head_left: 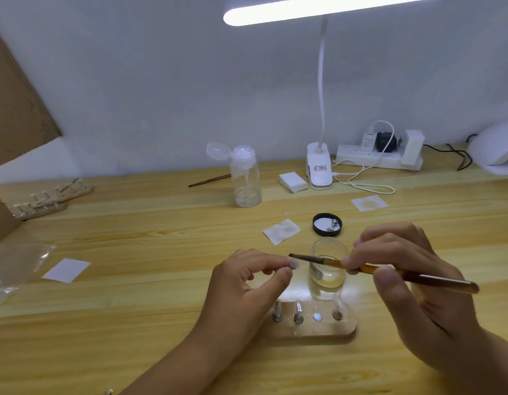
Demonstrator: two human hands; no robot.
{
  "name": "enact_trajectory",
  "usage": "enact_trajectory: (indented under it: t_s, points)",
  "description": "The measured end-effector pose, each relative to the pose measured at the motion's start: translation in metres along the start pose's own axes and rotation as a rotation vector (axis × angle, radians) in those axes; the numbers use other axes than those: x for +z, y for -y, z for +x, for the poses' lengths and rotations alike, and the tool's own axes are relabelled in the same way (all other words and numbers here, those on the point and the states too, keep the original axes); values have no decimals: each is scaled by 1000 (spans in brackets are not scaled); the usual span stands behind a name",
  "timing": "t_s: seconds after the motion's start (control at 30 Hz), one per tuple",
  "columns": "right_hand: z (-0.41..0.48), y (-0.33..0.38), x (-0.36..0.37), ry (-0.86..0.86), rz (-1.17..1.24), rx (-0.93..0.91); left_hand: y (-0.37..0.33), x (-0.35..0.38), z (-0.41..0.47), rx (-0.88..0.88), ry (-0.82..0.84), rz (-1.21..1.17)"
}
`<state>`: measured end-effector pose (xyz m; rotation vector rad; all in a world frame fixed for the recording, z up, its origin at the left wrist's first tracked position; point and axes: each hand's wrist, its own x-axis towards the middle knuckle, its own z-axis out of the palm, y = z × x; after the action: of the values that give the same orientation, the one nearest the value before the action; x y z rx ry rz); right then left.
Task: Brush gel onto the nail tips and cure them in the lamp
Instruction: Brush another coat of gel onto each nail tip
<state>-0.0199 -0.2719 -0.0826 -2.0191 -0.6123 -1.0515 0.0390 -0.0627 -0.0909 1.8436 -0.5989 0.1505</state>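
The nail tip (294,264) is small and pale. It is pinched at the fingertips of the left hand (241,283), between curled forefinger and thumb, and sticks out to the right of that hand, above the worktop (161,295). Its own direction is too small to read.

The brush (438,280) lies nearly level, its long axis running left to right. The dark bristle end points left and a little away from the person, and the handle trails down to the right past the right hand (412,275). That hand grips the amber shaft between thumb and bent fingers, near the bristle end. The bristle tip sits just above the nail tip; whether they touch cannot be told.

Behind the brush, between the two hands, stands the open glass gel jar (329,276) with clear liquid in it. Its black lid (327,224) lies upturned just beyond. Nearer the person, a wooden holder (327,331) carries four upright pegs.

Two stained wipes (281,231) lie farther out, one left of the lid and one to the right of it. Beyond them are a clear pump bottle (245,178) with its cap flipped open, a second brush (210,180), a clip desk lamp (318,166) and a power strip (378,159). The white curing lamp (495,149) sits at the far right edge.
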Motion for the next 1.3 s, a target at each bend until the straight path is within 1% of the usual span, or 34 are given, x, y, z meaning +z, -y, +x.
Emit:
enact_trajectory:
  t_s: [0.13, 0.33, 0.57, 0.77, 1.03, 1.3]
  points:
    - [0, 2, 0, 17, -9, -5, 0, 0, 1, -10, -24, 2]
    - [1, 2, -3, -16, -11, 0, 1, 0, 1, -5, -12, 13]
    - [-1, 1, 0, 18, -23, -15, 2, -1, 2, -6, -30, 17]
    - [0, 1, -4, -19, -20, 1, 4, -1, 1, -2, -16, 27]
    - [-1, 1, 1, 24, -18, -7, 2, -1, 2, -20, -32, 11]
    - [1, 1, -1, 0, -22, -3, 2, -1, 1, -20, -12, 18]
